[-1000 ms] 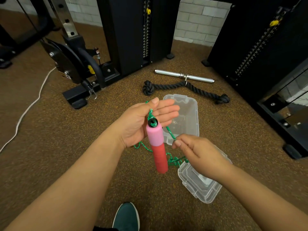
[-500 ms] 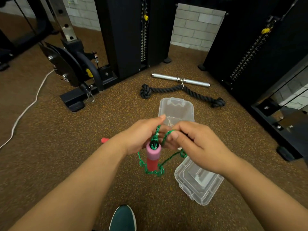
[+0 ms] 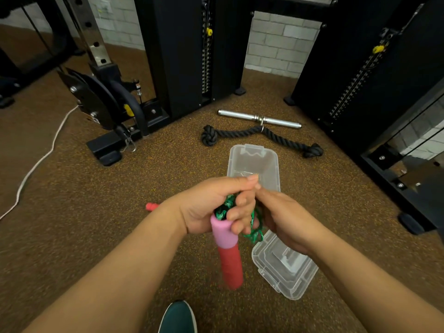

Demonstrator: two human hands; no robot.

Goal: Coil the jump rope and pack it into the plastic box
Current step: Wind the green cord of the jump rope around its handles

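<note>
My left hand (image 3: 211, 203) is closed around bunched green jump rope (image 3: 224, 207) at the top of a pink and red handle (image 3: 228, 251), which hangs down from it. My right hand (image 3: 286, 219) presses against the left, pinching green rope loops (image 3: 255, 229) that dangle between the hands. The second handle's red tip (image 3: 151, 206) shows on the floor behind my left wrist. The clear plastic box (image 3: 286, 267) lies open on the floor under my right hand. Its clear lid (image 3: 254, 162) lies just beyond the hands.
A black thick rope attachment (image 3: 259, 135) and a chrome bar (image 3: 259, 119) lie on the brown rubber floor beyond the lid. Black gym machines stand at the back and right. A white cord (image 3: 36, 164) runs along the left. My green shoe (image 3: 177, 317) is at the bottom.
My hands have closed together, gathering the loose green rope that hung below into a tighter bunch. The handle hangs lower and more upright from my left hand.
</note>
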